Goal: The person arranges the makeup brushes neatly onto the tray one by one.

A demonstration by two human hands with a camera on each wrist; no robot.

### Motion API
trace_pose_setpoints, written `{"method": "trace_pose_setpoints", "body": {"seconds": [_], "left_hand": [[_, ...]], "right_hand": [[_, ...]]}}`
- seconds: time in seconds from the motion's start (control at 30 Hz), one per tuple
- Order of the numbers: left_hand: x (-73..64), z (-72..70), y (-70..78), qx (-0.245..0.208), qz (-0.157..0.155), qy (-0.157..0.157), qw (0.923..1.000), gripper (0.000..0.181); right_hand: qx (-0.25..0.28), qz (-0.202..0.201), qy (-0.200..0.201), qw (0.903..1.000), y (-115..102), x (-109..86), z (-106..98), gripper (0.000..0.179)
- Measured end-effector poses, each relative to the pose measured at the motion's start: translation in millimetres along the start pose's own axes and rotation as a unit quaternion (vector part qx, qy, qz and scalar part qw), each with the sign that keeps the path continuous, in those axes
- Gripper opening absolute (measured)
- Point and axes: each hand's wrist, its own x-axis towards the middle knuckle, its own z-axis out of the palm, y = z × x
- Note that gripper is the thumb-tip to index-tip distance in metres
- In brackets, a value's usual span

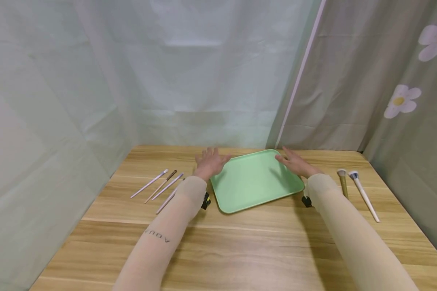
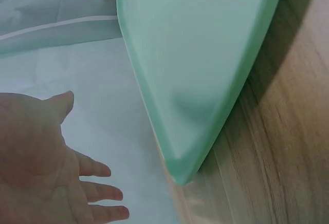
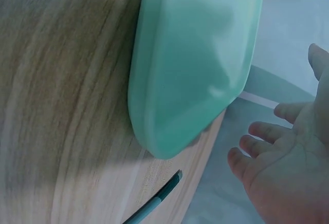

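A light green rectangular tray (image 1: pixel 255 182) lies slightly skewed on the wooden table. My left hand (image 1: pixel 210 163) is over its left edge, fingers spread and holding nothing. In the left wrist view that palm (image 2: pixel 36 162) shows apart from the tray's corner (image 2: pixel 180 167). On the other side, my right hand (image 1: pixel 296 163) hovers at the tray's upper right, fingers extended, its shadow falling on the tray. The right wrist view also shows bare fingers (image 3: pixel 262 136) away from the tray's rim (image 3: pixel 154 142).
Several thin makeup brushes (image 1: pixel 164 186) lie left of the tray, one partly behind my left forearm. To the right are an olive-handled brush (image 1: pixel 343 182) and a white-handled brush (image 1: pixel 364 196). Curtains (image 1: pixel 204 72) hang behind the table (image 1: pixel 240 250).
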Motion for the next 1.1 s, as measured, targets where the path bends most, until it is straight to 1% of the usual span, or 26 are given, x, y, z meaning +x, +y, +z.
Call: {"method": "trace_pose_setpoints", "body": {"seconds": [0.2,0.4,0.57,0.63,0.8,0.97,1.1], "left_hand": [[-6.7,-0.6,-0.8,-0.017,-0.008,0.003,0.9998,0.089],[-11.1,-1.8,-5.3,-0.033,-0.013,-0.006,0.9994,0.091],[-15.6,-2.9,-10.2,-0.043,-0.013,-0.029,0.9986,0.084],[-17.1,-3.0,-13.1,-0.053,-0.016,-0.038,0.9977,0.081],[-18.1,-0.3,-21.1,-0.071,-0.027,-0.059,0.9954,0.079],[-18.7,3.2,-27.7,-0.075,-0.033,-0.076,0.9938,0.077],[-20.3,5.4,-30.4,-0.08,-0.032,-0.079,0.9932,0.066]], "right_hand": [[0.008,0.001,-0.008,0.9999,-0.5,-0.6,-0.1,0.078],[0.0,0.006,-0.011,0.9999,0.9,-0.5,-0.9,0.077],[0.004,0.018,-0.012,0.9997,1.8,-3.2,-1.9,0.08],[0.005,0.018,-0.012,0.9997,1.6,-4.5,-2.3,0.079],[-0.002,0.004,-0.006,1.0,1.6,-5.4,-2.1,0.072],[-0.009,-0.008,-0.003,0.9999,3.0,-4.0,0.6,0.064],[-0.02,-0.011,-0.003,0.9997,4.3,-3.2,1.6,0.062]]}}
